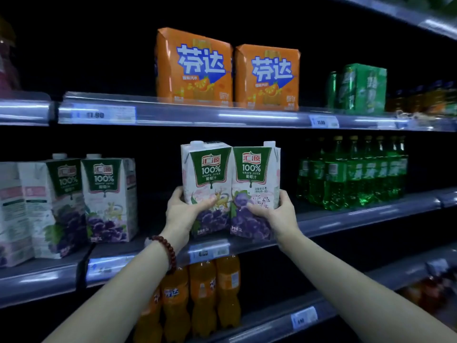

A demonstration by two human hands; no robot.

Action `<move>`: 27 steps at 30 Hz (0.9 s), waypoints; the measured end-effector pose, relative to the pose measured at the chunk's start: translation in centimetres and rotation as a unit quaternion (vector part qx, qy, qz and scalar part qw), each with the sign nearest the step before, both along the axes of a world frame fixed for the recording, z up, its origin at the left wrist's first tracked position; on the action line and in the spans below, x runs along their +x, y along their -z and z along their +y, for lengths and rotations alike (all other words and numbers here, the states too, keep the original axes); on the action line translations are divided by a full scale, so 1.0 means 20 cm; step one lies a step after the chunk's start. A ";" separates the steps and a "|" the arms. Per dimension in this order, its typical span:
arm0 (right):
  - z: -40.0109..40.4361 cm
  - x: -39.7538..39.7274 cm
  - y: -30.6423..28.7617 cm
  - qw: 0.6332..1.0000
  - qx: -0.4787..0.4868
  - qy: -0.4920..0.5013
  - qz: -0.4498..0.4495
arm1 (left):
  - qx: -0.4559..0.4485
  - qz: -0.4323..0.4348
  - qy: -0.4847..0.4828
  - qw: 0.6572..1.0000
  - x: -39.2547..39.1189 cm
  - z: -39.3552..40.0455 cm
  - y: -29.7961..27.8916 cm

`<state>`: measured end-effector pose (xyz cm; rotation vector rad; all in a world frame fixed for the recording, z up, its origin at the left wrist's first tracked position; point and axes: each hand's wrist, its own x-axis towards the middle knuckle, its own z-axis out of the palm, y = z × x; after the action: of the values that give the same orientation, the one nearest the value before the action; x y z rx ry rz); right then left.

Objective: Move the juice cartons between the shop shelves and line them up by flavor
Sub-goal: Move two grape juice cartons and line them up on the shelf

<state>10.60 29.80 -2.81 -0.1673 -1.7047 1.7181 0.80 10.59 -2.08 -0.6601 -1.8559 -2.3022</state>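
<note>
Two white grape juice cartons with green labels stand side by side at the front of the middle shelf (346,216). My left hand (184,210) grips the left carton (206,179), thumb across its front. My right hand (277,211) grips the right carton (254,179) the same way. The two cartons touch each other. Further left on the same shelf stand more grape juice cartons (108,196), two facing forward and others turned sideways at the frame edge.
Green soda bottles (353,172) fill the right of the middle shelf. Orange drink packs (227,70) and green can packs (361,87) sit on the upper shelf. Orange soda bottles (202,295) stand on the lower shelf. A dark gap separates the held cartons from the left group.
</note>
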 end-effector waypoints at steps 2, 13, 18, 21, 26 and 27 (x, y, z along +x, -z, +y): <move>0.06 0.08 0.01 1.000 -0.030 0.006 -0.005 | -0.012 0.015 0.015 1.000 0.05 0.07 0.00; 0.69 0.73 0.13 0.991 -0.093 0.094 0.034 | -0.089 0.003 0.228 0.970 0.51 0.73 -0.04; 1.03 1.10 0.13 0.987 -0.091 0.129 0.024 | -0.044 -0.052 0.267 0.961 0.78 1.18 0.04; 1.26 1.33 0.14 0.983 -0.085 0.161 0.011 | -0.028 -0.112 0.311 0.943 0.96 1.47 0.10; 1.60 1.61 0.17 0.978 -0.075 0.192 -0.009 | -0.015 -0.177 0.351 0.919 1.20 1.87 0.21; 1.67 1.65 0.19 0.977 -0.077 0.197 -0.012 | -0.017 -0.185 0.357 0.915 1.23 1.94 0.23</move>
<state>43.66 63.22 -6.54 -0.5590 -1.4367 1.5485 25.40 49.46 -6.60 -1.1325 -2.0529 -3.0264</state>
